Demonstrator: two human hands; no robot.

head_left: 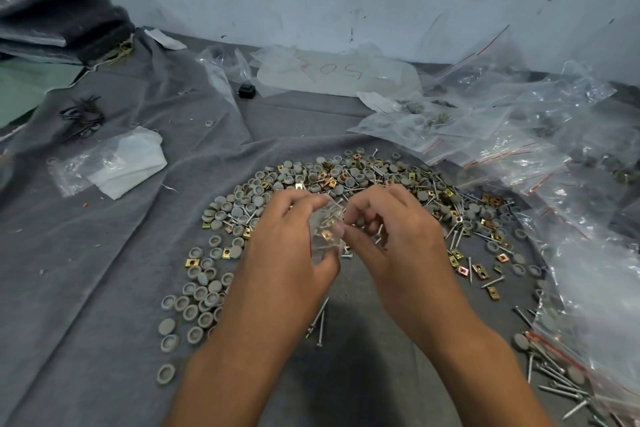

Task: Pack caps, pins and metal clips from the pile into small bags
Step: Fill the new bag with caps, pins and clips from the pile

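A pile of grey round caps [221, 215], brass-coloured metal clips [480, 270] and long metal pins [460, 236] is spread in an arc on a grey cloth [114, 288]. Both hands meet above the pile's middle, sharing a small clear bag [327, 229] with pins and a clip inside. My left hand [284, 253] grips the bag from the left, thumb under it. My right hand [388, 239] pinches the bag's right edge with curled fingers. Part of the bag is hidden behind the fingers.
A heap of clear zip bags [519, 135], some filled, lies at the right. A flat bag with white paper [114, 163] lies at the left, black wire bits [83, 114] beyond it. A dark bundle [59, 0] sits at the back left against the wall.
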